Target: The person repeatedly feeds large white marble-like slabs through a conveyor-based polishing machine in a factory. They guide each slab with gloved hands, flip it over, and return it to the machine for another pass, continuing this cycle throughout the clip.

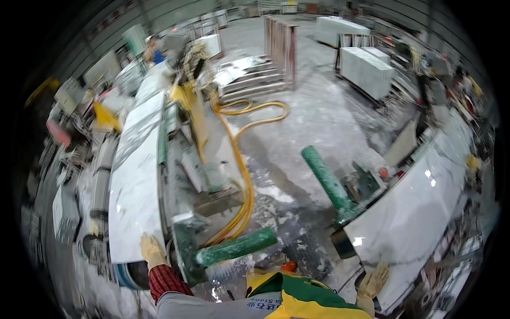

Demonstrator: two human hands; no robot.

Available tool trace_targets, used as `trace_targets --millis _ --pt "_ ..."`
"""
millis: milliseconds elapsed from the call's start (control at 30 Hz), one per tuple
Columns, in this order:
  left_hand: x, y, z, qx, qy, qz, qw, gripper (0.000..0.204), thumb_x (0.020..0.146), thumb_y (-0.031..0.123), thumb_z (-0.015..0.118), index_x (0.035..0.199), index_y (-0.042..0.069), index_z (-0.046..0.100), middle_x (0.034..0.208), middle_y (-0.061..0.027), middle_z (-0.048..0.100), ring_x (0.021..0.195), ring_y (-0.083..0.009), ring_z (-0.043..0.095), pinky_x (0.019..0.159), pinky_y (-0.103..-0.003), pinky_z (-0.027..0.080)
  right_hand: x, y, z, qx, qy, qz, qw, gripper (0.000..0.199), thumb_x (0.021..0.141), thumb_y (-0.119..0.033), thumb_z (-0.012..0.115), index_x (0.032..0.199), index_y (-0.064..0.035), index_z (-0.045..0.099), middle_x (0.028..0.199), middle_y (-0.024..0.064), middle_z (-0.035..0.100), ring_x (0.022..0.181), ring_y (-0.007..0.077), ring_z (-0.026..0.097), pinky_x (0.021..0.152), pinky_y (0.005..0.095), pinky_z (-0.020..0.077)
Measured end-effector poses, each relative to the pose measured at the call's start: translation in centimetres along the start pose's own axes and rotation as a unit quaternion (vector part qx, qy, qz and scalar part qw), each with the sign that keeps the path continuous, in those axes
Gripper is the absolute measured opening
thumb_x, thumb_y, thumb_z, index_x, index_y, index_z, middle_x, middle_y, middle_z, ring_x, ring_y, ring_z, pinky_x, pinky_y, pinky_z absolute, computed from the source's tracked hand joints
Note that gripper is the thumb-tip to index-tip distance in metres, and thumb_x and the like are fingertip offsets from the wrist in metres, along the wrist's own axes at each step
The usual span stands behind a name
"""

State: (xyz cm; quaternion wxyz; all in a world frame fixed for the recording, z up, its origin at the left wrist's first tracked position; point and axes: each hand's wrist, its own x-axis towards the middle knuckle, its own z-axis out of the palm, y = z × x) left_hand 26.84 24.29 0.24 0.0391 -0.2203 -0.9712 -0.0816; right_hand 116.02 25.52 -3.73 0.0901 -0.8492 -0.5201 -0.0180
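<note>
My left hand [152, 250], in a cream work glove, lies with its fingers stretched out on the near right corner of a long white marble slab [139, 175]. The slab rests on a roller conveyor on my left. Over on my right, my right hand [374, 280], gloved alike, is laid flat along the near left edge of another white marble slab [419, 196] with grey veins. Neither hand is wrapped round anything. Motion blurs the picture somewhat, and the undersides of both hands are hidden.
Two green rollers, one near [239, 247] and one farther off [326, 178], jut into the passage between the slabs. A yellow hose [244, 181] snakes over the wet floor. Stone stacks [366, 72] and a reddish rack [280, 50] stand beyond. A person [155, 53] is at the far left.
</note>
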Motion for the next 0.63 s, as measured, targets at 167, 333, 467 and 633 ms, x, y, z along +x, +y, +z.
trace_targets --millis 167,333,467,633 --pt "-3.5 -6.9 4.1 0.032 0.057 0.06 0.996 0.05 0.115 0.033 0.058 0.159 0.01 0.059 0.16 -0.0246 0.061 0.146 -0.045 0.057 0.123 -0.054 0.047 4.6 -1.4 2.6 -0.051 0.045 -0.049 0.996 0.061 0.113 -0.03 0.052 0.165 0.0026 0.053 0.173 0.0284 0.047 0.161 0.0485 0.041 0.135 0.0579 0.0264" --pt "-4.9 -5.4 3.2 0.102 0.0 0.027 0.994 0.059 0.119 0.044 0.048 0.172 0.018 0.046 0.175 -0.0192 0.048 0.161 -0.0422 0.043 0.134 -0.053 0.031 6.6 -1.9 3.3 -0.075 0.01 -0.043 0.996 0.062 0.116 -0.031 0.048 0.169 0.0018 0.048 0.176 0.027 0.043 0.164 0.0461 0.037 0.137 0.0556 0.0248" --pt "-5.4 -5.7 3.7 0.119 -0.013 -0.004 0.993 0.064 0.119 0.05 0.042 0.178 0.024 0.037 0.183 -0.0161 0.037 0.165 -0.0437 0.035 0.137 -0.055 0.024 7.2 -2.7 2.6 -0.076 -0.018 -0.018 0.997 0.062 0.12 -0.033 0.043 0.172 0.0003 0.044 0.18 0.0249 0.038 0.168 0.0418 0.032 0.139 0.0515 0.0219" --pt "-3.8 -3.0 1.1 0.111 -0.062 -0.018 0.992 0.072 0.117 0.058 0.042 0.179 0.023 0.033 0.186 -0.0157 0.03 0.168 -0.0435 0.029 0.137 -0.056 0.021 7.3 -1.8 4.7 -0.041 0.046 -0.011 0.998 0.06 0.119 -0.036 0.052 0.172 -0.0073 0.048 0.181 0.0233 0.039 0.166 0.0428 0.037 0.134 0.0552 0.03"
